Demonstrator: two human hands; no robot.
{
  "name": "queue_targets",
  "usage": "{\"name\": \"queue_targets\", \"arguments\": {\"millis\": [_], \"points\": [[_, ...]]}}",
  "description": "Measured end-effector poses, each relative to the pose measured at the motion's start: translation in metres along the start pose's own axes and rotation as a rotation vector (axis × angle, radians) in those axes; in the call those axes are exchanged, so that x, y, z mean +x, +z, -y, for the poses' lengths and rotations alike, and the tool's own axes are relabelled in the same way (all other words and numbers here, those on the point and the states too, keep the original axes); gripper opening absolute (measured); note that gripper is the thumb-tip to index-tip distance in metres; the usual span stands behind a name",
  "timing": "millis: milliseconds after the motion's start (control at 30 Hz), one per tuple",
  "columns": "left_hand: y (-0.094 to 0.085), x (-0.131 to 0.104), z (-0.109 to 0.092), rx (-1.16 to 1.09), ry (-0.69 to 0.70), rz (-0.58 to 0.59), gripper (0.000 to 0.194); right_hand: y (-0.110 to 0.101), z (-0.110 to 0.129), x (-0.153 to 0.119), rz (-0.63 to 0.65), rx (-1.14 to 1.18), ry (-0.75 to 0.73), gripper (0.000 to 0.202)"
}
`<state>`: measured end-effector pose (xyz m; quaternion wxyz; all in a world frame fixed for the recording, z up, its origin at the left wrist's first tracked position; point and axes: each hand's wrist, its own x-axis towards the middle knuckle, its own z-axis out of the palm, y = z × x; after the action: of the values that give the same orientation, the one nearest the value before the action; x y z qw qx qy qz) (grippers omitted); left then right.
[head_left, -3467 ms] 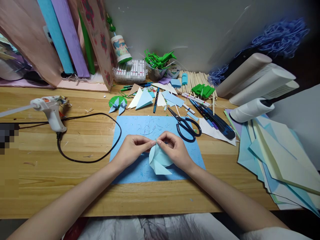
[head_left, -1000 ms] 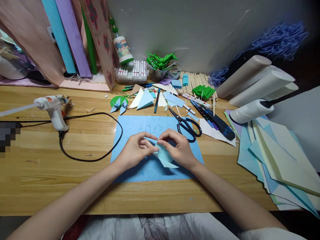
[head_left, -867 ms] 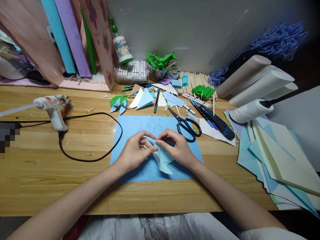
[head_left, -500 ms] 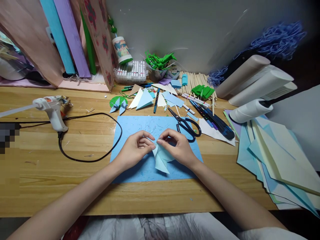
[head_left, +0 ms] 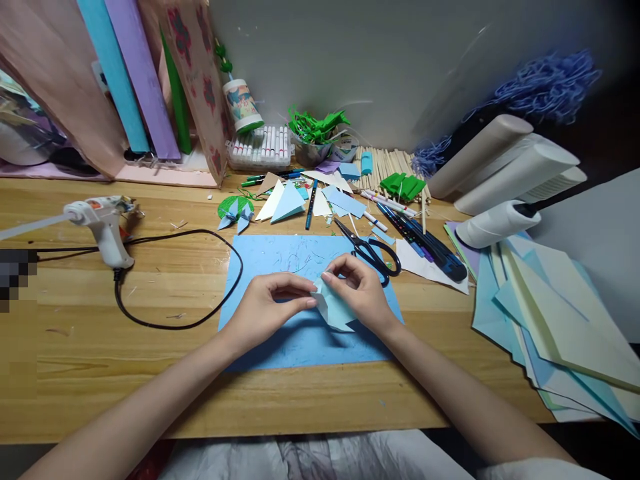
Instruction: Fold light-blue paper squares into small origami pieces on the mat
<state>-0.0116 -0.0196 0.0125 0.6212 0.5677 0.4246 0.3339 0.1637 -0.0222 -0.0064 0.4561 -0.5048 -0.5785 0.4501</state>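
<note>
Between my hands, over a blue sheet [head_left: 280, 343], is a folded piece of pale aqua paper [head_left: 336, 310]. My right hand [head_left: 361, 293] pinches its upper part between thumb and fingers. At its left edge, my left hand [head_left: 273, 303] has thumb and fingertips closed on the paper's corner. Black-handled scissors [head_left: 367, 248] lie just behind my right hand, partly on the blue sheet.
A white glue gun [head_left: 107, 233] and its looped black cable [head_left: 173, 327] lie on the left. Paper scraps [head_left: 287, 203], pens [head_left: 415, 233] and wooden sticks [head_left: 387, 167] spread behind the sheet. Stacked coloured paper [head_left: 555, 307] lies right.
The aqua paper has been turned, so its pointed lower flap no longer hangs down toward me. My left hand's fingers are straighter and have shifted slightly right.
</note>
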Motion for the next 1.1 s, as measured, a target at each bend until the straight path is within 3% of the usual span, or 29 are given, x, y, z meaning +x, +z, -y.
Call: {"name": "queue_targets", "arguments": {"millis": [100, 333, 467, 600, 800, 1100], "points": [[0.002, -0.001, 0.001, 0.062, 0.056, -0.073, 0.010, 0.002, 0.002, -0.003, 0.038, 0.016, -0.024, 0.010], [0.004, -0.002, 0.001, 0.057, -0.019, -0.197, 0.019, 0.001, 0.006, -0.005, 0.107, -0.025, -0.075, 0.015], [0.004, -0.003, 0.001, 0.012, 0.004, -0.173, 0.029, 0.000, 0.010, -0.005, 0.164, -0.066, -0.078, 0.015], [0.004, -0.003, -0.002, 0.008, 0.025, -0.166, 0.028, 0.002, 0.014, -0.004, 0.181, -0.098, -0.077, 0.005], [0.004, -0.004, -0.004, -0.005, 0.054, -0.198, 0.025, 0.004, 0.013, -0.005, 0.214, -0.061, -0.045, 0.007], [0.004, -0.007, -0.006, 0.100, 0.171, -0.197, 0.014, 0.008, 0.013, -0.009, 0.156, -0.074, -0.095, 0.009]]}}
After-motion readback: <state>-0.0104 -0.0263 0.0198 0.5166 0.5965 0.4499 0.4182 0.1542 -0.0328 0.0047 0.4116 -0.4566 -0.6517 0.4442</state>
